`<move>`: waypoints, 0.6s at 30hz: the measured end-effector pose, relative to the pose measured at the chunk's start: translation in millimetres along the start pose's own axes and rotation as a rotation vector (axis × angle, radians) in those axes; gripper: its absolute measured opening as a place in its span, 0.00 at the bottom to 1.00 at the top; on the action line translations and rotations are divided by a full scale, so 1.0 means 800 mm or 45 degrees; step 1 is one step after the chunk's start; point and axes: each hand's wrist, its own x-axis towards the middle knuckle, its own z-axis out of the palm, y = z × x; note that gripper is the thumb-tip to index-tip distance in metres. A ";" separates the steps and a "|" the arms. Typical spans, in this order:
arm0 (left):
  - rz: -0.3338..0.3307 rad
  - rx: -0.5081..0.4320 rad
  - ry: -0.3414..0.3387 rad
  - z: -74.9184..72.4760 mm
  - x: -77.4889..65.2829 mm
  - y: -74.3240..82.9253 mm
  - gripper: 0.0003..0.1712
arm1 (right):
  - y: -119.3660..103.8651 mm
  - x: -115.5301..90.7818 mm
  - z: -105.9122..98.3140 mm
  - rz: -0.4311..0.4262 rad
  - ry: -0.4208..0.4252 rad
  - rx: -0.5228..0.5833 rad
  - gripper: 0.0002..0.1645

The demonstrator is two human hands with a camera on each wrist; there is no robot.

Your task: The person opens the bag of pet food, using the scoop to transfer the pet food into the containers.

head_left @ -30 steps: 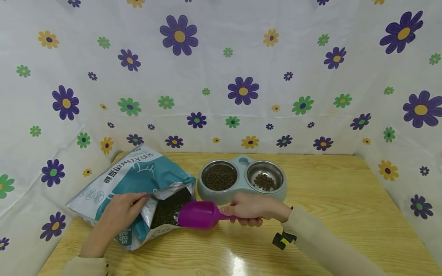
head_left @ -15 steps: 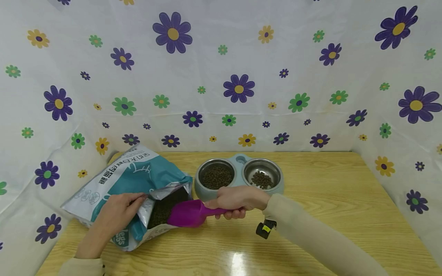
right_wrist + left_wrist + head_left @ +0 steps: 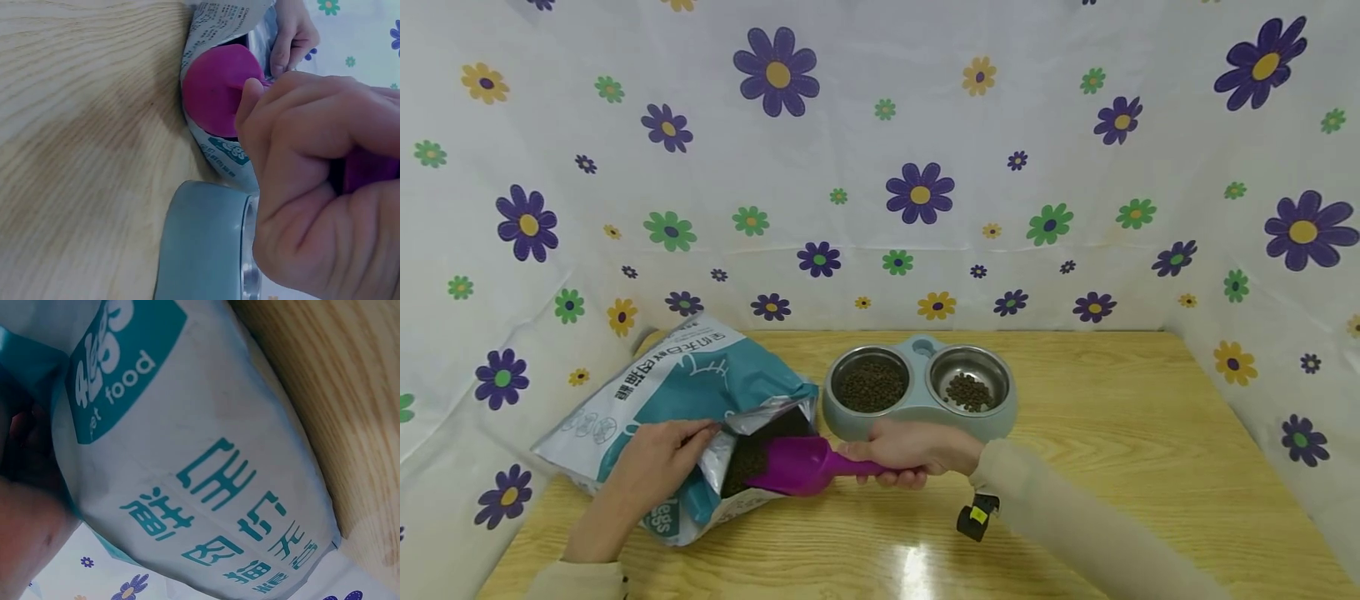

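Note:
A teal and white pet food bag [image 3: 700, 375] lies on its side at the left, its mouth facing right and brown kibble [image 3: 748, 462] showing inside. My left hand [image 3: 655, 462] grips the upper edge of the mouth, thumb and fingers on the folded film; in the left wrist view most of those fingers are hidden behind the bag [image 3: 187, 456]. With my right hand [image 3: 910, 448] I hold a magenta scoop [image 3: 801, 465] by its handle. The scoop's front end is inside the bag mouth, against the kibble. In the right wrist view the scoop's rounded back [image 3: 215, 90] fills the opening.
Behind my right hand stands a grey-blue double bowl stand [image 3: 920, 367] with two steel bowls. The left bowl holds much kibble [image 3: 872, 387]; the right bowl has a small heap [image 3: 968, 392]. A flowered cloth [image 3: 850, 167] hangs behind and beside the wooden table [image 3: 1112, 417].
My right hand has moved left, taking the scoop further into the bag mouth. The left hand keeps its hold on the bag. The head view has shifted slightly.

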 end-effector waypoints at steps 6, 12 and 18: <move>-0.004 -0.008 -0.008 0.000 -0.001 0.000 0.12 | 0.023 -0.001 0.005 -0.057 0.043 -0.004 0.37; -0.017 -0.015 -0.006 0.001 -0.002 0.000 0.13 | 0.043 0.000 0.009 -0.093 0.077 0.006 0.37; -0.023 -0.012 0.000 0.001 -0.002 0.000 0.13 | 0.055 0.002 0.010 -0.129 0.064 0.047 0.35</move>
